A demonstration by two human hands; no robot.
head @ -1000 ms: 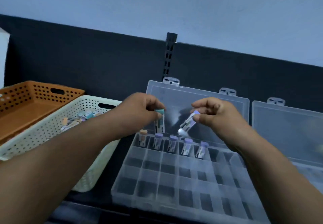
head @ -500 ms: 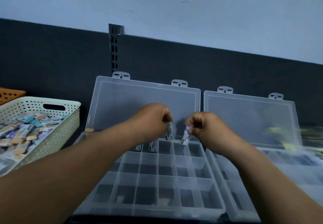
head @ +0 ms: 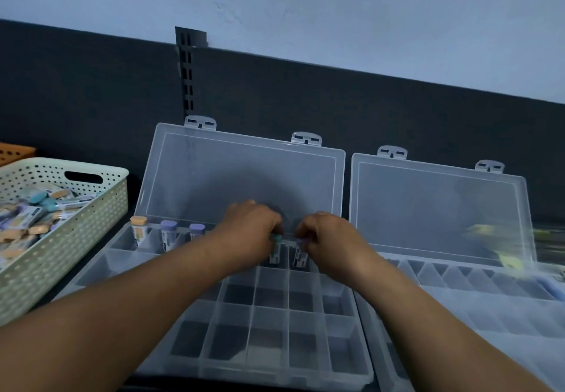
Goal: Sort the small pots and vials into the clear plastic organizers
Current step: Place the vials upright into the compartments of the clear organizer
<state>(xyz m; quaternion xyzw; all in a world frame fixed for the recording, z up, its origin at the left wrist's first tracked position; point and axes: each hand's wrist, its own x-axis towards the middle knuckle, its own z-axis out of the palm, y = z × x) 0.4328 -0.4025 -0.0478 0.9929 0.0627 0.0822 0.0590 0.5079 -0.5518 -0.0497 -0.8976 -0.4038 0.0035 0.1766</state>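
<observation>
A clear plastic organizer (head: 345, 370) with an open lid lies in front of me, its grid of compartments mostly bare. In its back row my left hand (head: 249, 234) pinches a teal-capped vial (head: 275, 252) standing upright in a compartment. Right beside it, my right hand (head: 325, 239) pinches a purple-capped vial (head: 300, 255) in the neighbouring compartment. Further left in the same row stand an orange-capped vial (head: 139, 229) and two purple-capped vials (head: 169, 235). My left forearm hides part of that row.
A pale perforated basket (head: 91, 223) at the left holds several loose vials. An orange basket (head: 13, 151) peeks out behind it. A second clear organizer (head: 489, 309) with its lid up lies to the right. A dark panel runs along the back.
Both hands dropped from above the organizer down into its back row, bringing the two vials upright into neighbouring compartments. The view swung to the right.
</observation>
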